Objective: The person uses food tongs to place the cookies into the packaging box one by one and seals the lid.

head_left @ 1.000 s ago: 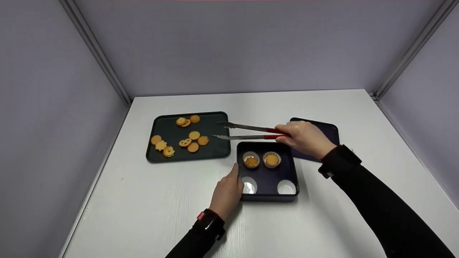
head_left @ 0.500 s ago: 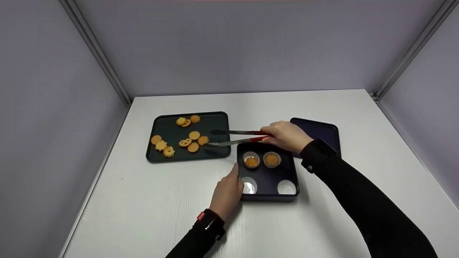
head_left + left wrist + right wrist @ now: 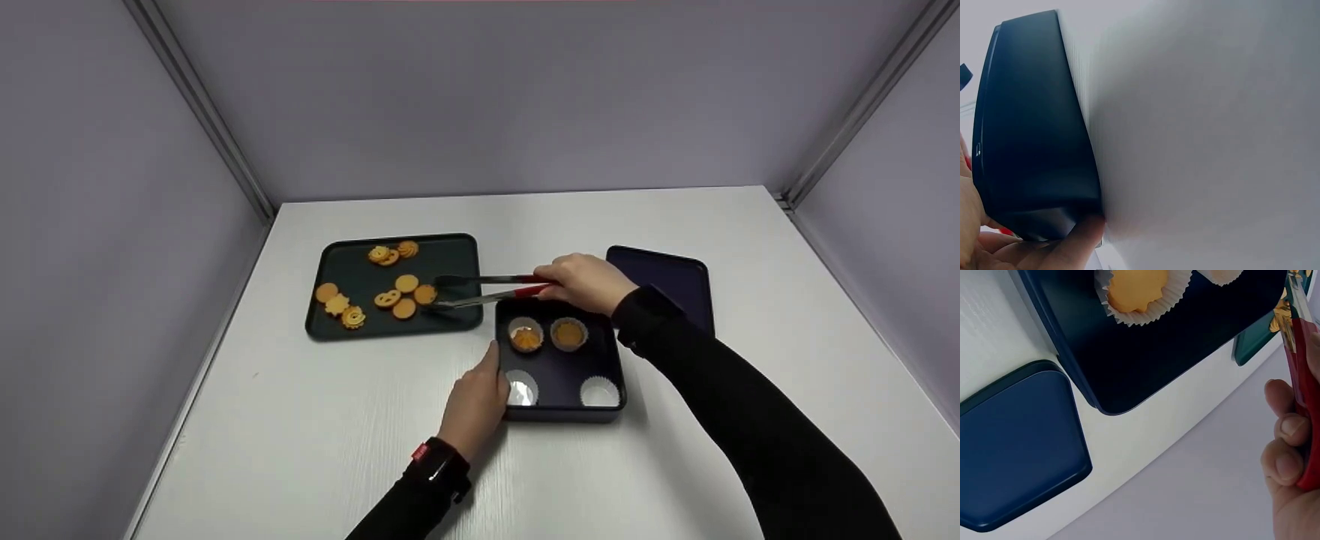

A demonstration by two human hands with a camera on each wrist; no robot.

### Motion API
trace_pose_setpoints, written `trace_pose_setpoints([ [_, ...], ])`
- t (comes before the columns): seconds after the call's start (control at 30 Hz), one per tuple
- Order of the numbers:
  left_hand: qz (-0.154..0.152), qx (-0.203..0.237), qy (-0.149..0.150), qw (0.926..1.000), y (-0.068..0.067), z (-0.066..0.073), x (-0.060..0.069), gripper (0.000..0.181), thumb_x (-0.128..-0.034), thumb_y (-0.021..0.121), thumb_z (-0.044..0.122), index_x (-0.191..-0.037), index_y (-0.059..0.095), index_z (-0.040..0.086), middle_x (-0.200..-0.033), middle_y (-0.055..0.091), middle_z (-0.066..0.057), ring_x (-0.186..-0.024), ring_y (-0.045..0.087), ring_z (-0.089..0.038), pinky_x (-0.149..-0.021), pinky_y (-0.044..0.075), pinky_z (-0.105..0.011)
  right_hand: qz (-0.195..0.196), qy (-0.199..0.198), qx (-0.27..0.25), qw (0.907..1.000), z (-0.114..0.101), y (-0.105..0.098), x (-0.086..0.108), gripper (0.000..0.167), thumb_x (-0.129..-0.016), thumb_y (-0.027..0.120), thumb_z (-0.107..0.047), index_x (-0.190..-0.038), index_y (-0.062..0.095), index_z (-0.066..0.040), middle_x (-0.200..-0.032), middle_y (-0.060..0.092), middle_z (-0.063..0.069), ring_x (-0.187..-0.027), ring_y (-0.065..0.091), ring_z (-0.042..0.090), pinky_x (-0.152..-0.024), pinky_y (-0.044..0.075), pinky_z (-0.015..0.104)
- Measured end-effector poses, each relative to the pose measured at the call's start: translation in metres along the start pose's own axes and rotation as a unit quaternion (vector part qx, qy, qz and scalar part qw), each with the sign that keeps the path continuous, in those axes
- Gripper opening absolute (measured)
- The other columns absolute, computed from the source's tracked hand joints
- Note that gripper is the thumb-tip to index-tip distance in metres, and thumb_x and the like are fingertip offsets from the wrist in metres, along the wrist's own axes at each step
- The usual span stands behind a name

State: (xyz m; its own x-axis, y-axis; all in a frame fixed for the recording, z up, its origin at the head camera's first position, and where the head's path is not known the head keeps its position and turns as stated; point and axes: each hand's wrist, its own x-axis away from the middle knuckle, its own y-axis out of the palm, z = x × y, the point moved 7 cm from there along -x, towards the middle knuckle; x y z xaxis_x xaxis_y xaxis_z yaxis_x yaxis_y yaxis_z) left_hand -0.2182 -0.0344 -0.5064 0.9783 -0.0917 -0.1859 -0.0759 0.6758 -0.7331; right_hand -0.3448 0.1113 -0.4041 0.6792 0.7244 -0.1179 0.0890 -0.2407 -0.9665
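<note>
My right hand (image 3: 585,282) grips the red handles of metal tongs (image 3: 480,301), fingers curled round them in the right wrist view. The parted tips point left over the dark green tray (image 3: 457,255), at the right edge of a round cookie (image 3: 425,294); whether they touch it is unclear. Beside that cookie lie two plain round cookies (image 3: 406,283) and a pretzel-shaped one (image 3: 387,299). My left hand (image 3: 474,405) holds the left side of a dark blue square box (image 3: 559,375), fingers along its wall. Paper cups with cookies (image 3: 526,339) stand in the box's far half.
Two white paper cups (image 3: 598,391) sit in the box's near corners. More cookies (image 3: 337,304) lie at the tray's left and back. A dark blue lid-like piece (image 3: 671,285) lies on the white table (image 3: 315,420) at right, partly behind my right arm. Grey panels surround the table.
My right hand has moved left and slightly down with the tongs, bringing their tips to the right-hand cookie of the middle group. My left hand and the box have stayed put.
</note>
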Motion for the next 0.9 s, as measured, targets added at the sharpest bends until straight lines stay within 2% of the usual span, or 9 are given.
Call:
trace_pose_setpoints([
  [0.2,0.004,0.0,0.003,1.0,-0.001,0.0,0.0,0.053,-0.0992,0.055,0.008,-0.15,0.046,-0.004,-0.1,0.074,-0.022,-0.062,0.067,-0.024,-0.056,0.053,-0.04,-0.002,-0.006,0.006,1.0,-0.004,0.002,-0.004,0.02,-0.096,0.072,-0.023,-0.108,0.07,-0.006,-0.089,0.071,0.012,-0.081,0.067,0.028,-0.076,0.054,0.046],
  [0.43,0.007,-0.004,0.013,0.9999,0.0,0.001,0.001,0.052,-0.0999,0.056,0.007,-0.149,0.046,-0.005,-0.091,0.074,-0.02,-0.056,0.062,-0.016,-0.051,0.05,-0.036,0.024,-0.037,0.027,0.9987,-0.012,0.003,-0.004,0.016,-0.097,0.071,-0.02,-0.098,0.066,-0.005,-0.081,0.067,0.011,-0.073,0.064,0.027,-0.07,0.053,0.045],
  [0.7,0.011,-0.004,0.013,0.9998,0.001,-0.001,0.0,0.052,-0.1,0.056,0.009,-0.149,0.047,-0.005,-0.099,0.075,-0.021,-0.066,0.069,-0.023,-0.057,0.054,-0.039,0.052,-0.054,0.046,0.9961,-0.016,-0.001,0.003,0.014,-0.097,0.071,-0.019,-0.098,0.067,-0.005,-0.08,0.067,0.011,-0.072,0.066,0.028,-0.069,0.054,0.045],
  [0.9,0.011,-0.004,0.012,0.9999,0.001,-0.001,0.0,0.052,-0.0988,0.057,0.008,-0.149,0.047,-0.006,-0.094,0.075,-0.021,-0.056,0.057,-0.014,-0.052,0.049,-0.036,0.081,-0.075,0.052,0.9925,-0.017,-0.009,0.012,0.014,-0.096,0.073,-0.018,-0.1,0.069,-0.005,-0.078,0.066,0.009,-0.07,0.066,0.027,-0.065,0.053,0.044],
])
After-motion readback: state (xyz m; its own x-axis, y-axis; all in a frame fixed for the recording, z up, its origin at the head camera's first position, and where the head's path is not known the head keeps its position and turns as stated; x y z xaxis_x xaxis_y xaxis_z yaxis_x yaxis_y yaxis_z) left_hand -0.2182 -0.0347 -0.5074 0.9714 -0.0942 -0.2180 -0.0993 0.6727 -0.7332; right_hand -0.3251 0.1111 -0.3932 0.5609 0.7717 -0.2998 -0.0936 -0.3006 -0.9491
